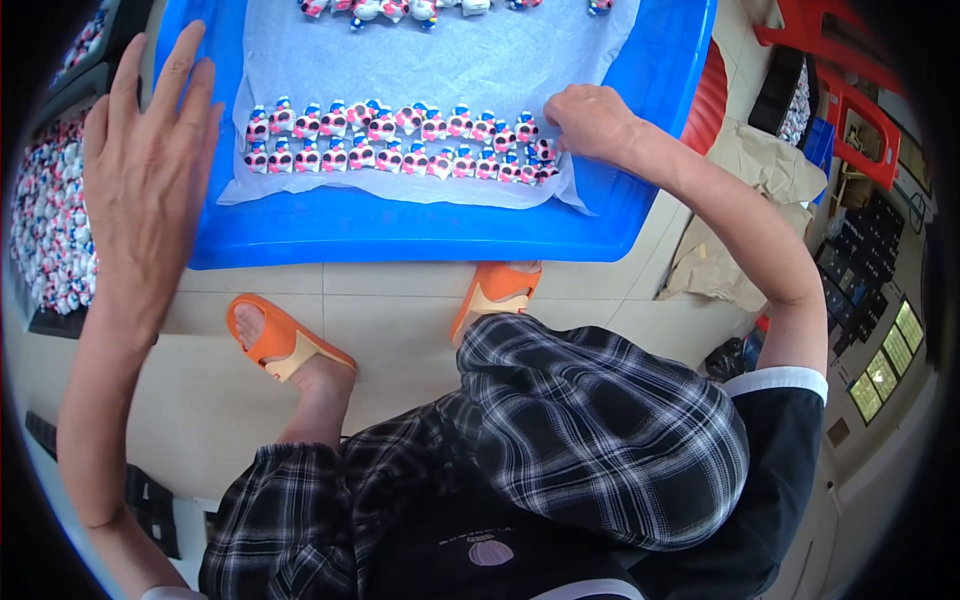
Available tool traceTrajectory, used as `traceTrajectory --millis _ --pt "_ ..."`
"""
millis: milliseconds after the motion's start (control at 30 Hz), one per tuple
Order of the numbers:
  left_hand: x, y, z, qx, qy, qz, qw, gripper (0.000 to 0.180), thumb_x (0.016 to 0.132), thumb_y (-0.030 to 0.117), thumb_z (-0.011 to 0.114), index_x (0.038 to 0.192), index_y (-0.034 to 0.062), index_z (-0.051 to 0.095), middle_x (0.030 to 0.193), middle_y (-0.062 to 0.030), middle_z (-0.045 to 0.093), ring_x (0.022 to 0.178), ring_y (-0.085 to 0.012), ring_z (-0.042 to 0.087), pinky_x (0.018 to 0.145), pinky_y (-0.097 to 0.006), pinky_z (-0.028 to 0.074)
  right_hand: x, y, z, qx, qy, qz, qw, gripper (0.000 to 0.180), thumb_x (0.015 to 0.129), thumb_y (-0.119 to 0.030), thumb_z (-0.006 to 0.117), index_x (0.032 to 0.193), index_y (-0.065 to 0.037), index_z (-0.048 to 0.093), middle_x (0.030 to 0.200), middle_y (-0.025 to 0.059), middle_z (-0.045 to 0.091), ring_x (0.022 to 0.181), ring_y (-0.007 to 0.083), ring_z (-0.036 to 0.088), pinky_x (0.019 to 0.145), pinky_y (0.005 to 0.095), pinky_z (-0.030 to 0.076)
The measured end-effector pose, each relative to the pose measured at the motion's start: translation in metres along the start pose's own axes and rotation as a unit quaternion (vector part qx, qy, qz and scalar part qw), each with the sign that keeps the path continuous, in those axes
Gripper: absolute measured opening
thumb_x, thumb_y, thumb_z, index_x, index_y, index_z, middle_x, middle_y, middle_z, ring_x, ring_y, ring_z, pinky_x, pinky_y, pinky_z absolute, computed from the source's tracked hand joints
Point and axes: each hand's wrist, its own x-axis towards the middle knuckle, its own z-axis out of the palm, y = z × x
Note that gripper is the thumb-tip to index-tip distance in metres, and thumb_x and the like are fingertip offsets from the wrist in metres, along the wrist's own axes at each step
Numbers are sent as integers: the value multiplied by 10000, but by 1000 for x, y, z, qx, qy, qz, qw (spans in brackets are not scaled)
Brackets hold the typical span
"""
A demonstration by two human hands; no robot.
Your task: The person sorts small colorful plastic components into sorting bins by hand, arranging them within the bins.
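Two rows of small white, pink and blue figurines (382,127) stand on a sheet of white paper (440,65). The paper lines a large blue tray (400,243). At the right end of these rows is my right hand (590,122), its fingers curled together; whatever is between the fingertips is hidden. My left hand (150,165) stretches its fingers out over the tray's left rim, holding nothing. Beside it, on the left, a dark bin is filled with a heap of loose figurines (50,220). Another group of figurines (390,10) lies on the far part of the paper.
Crumpled brown paper (745,215) lies on the tiled floor to the right. Beyond it are a red plastic stool (865,125) and a dark bin of figurines (797,105). Something red and ribbed (708,105) touches the tray's right side. My feet in orange sandals (285,335) are below the tray.
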Motion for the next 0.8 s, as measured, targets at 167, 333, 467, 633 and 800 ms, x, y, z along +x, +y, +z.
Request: traceTrajectory --millis 167,333,467,633,800 --pt "34 38 -26 -24 -1 39 999 267 804 168 610 1040 47 581 1194 -100 514 1142 -262 459 855 -356 414 -6 -22 -2 35 -52 28 998 188 716 -169 648 849 -40 680 882 161 659 830 296 650 635 365 527" --pt "68 83 32 -360 -116 121 918 158 771 146 616 862 17 611 897 -133 604 956 -295 553 791 -377 453 -6 -23 4 20 -8 69 997 162 739 -149 601 798 -14 670 794 169 658 769 303 654 640 400 525" --pt "111 149 67 -459 -107 146 870 116 741 80 599 829 7 619 861 -160 613 895 -317 590 764 -425 486 -5 -23 -1 53 -4 97 994 153 745 -125 583 798 -10 670 791 170 658 768 308 655 633 401 527" --pt "142 194 71 -468 -202 161 845 157 712 60 616 859 6 635 899 -166 635 877 -324 613 731 -413 513 -3 -17 -3 57 -30 81 995 146 749 -116 587 815 -13 668 792 167 658 760 298 657 626 387 532" --pt "147 195 71 -474 -280 143 823 204 743 56 582 938 9 617 895 -168 627 900 -323 593 806 -412 476 -7 -19 6 60 16 88 994 149 757 -121 590 854 -49 676 823 142 663 787 278 656 642 378 530"
